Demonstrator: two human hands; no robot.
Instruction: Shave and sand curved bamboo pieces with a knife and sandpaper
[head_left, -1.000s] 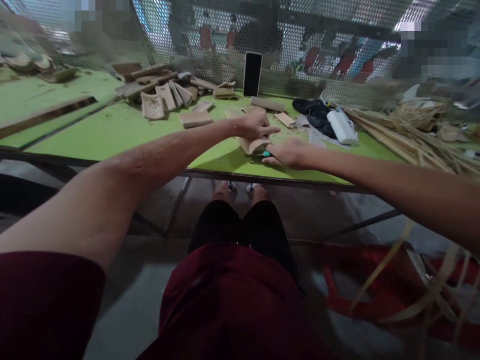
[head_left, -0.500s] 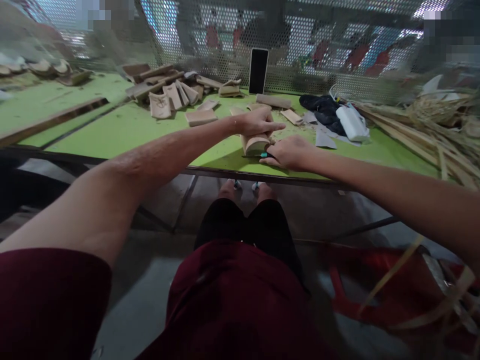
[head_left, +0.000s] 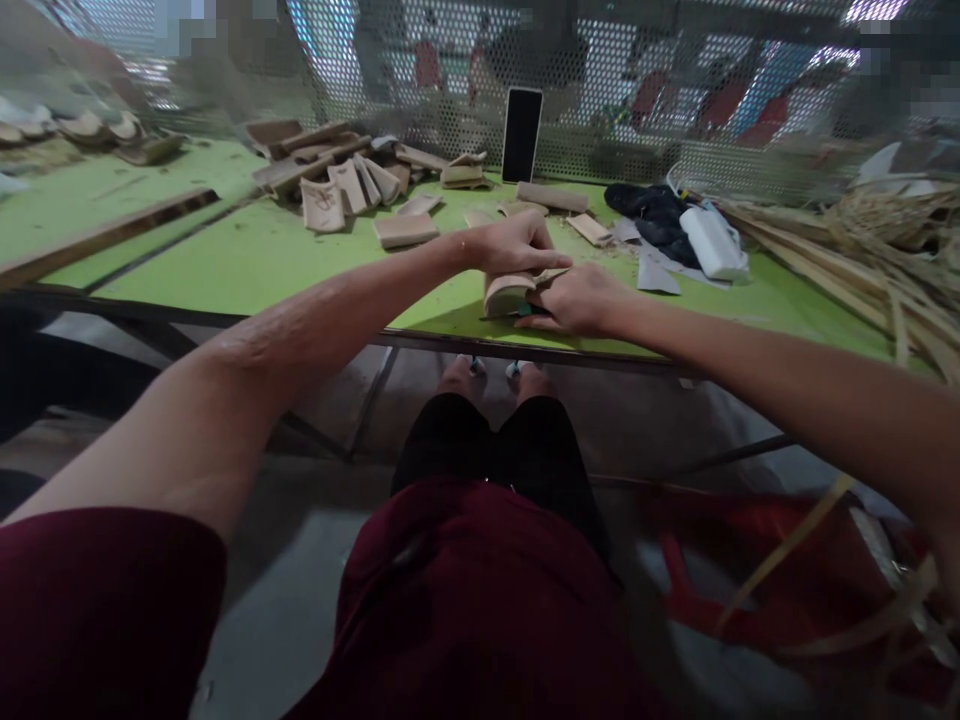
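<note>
A curved piece of split bamboo (head_left: 508,294) lies on the green tabletop close to its front edge, arched side up. My left hand (head_left: 516,242) is closed over the back of this piece and presses it down, thumb pointing right. Low at its right end, my right hand (head_left: 577,300) is closed around a small knife (head_left: 524,309) with a teal and black handle. The thin blade points left along the near end of the bamboo; most of the handle is hidden in my fingers. The two hands almost touch near a pale sliver (head_left: 551,275).
More split bamboo pieces (head_left: 345,188) are heaped at the back left. A phone (head_left: 521,135) stands upright against the perforated metal screen (head_left: 450,60). Dark cloth (head_left: 656,220), a white bottle-like object (head_left: 716,243) and long bamboo strips (head_left: 795,265) lie at right.
My left index finger, stretched out before, has drawn in, and its thumb now lies nearer my right hand. The knife handle shows less. The view has shifted slightly.
</note>
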